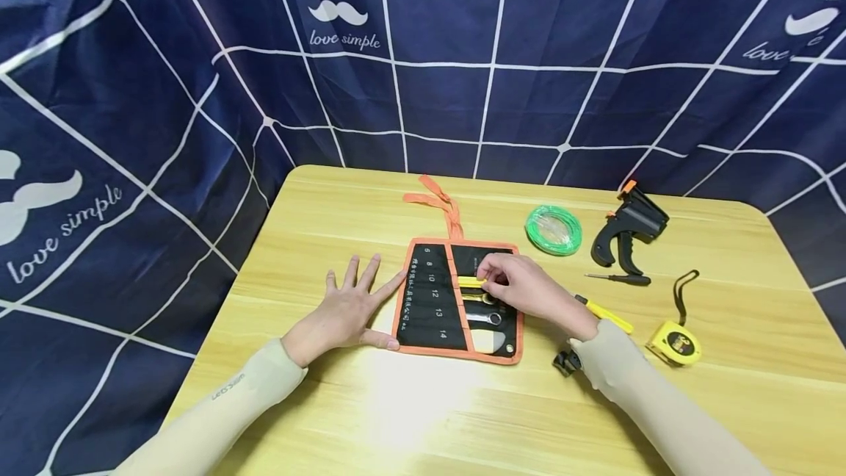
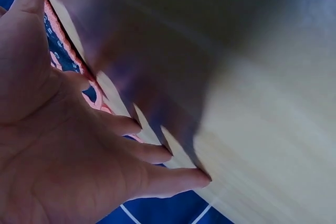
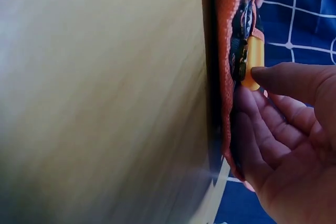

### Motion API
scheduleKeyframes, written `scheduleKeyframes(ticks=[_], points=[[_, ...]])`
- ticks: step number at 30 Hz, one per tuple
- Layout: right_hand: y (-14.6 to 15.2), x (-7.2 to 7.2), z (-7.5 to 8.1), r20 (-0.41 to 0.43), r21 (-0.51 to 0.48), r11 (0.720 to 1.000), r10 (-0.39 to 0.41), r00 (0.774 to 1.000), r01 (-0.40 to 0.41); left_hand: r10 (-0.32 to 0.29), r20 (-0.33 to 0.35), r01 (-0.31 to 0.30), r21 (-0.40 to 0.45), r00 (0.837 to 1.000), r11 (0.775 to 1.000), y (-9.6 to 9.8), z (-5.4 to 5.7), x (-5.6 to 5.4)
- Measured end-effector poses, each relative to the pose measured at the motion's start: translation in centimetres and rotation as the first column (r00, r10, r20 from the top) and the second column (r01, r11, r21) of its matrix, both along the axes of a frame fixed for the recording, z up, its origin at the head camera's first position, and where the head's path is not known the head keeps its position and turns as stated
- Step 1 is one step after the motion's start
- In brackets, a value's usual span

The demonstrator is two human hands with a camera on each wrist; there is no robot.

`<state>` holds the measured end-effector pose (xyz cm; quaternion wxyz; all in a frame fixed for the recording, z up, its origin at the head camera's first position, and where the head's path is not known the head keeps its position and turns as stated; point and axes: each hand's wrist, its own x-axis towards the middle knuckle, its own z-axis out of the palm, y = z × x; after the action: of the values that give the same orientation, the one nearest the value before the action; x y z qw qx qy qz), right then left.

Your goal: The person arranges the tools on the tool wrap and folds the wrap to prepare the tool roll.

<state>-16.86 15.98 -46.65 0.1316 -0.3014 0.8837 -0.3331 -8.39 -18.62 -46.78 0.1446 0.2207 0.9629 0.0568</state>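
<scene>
A black tool pouch with orange edging lies on the table, its numbered pockets facing up. My left hand is spread flat, with thumb and index finger at the pouch's left edge. Over the pouch's right half, my right hand pinches the end of a yellow bar-shaped handle that sticks out of a pocket. The right wrist view shows thumb and fingertips on this yellow handle; its other end is hidden in the pocket. Below it, a silver wrench and a pale rounded piece poke out of other pockets.
Orange ties trail behind the pouch. To the right lie a green wire coil, a black clamp, a small screwdriver and a yellow tape measure. A yellow-and-black tool and a small black object sit beside my right forearm.
</scene>
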Motion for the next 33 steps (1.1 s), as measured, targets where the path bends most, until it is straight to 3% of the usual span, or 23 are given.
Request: scheduleKeyframes(ticks=[6, 16, 24, 33], points=[[0.4, -0.1, 0.0, -0.030, 0.015, 1.000, 0.024, 0.999, -0.024, -0.020, -0.024, 0.020, 0.006, 1.000, 1.000, 0.2, 0.3, -0.1], [0.6, 0.1, 0.5, -0.074, 0.031, 0.998, 0.052, 0.996, -0.050, 0.003, 0.005, -0.003, -0.017, 1.000, 1.000, 0.2, 0.2, -0.2], [0.8, 0.3, 0.5, -0.045, 0.044, 0.999, 0.028, 0.999, -0.026, -0.006, -0.012, 0.006, -0.039, 1.000, 0.999, 0.2, -0.1, -0.3], [1.9, 1.8, 1.3, -0.034, 0.003, 0.999, -0.036, 0.999, 0.036, -0.003, -0.003, 0.003, -0.048, 1.000, 0.999, 0.4, -0.1, -0.3]])
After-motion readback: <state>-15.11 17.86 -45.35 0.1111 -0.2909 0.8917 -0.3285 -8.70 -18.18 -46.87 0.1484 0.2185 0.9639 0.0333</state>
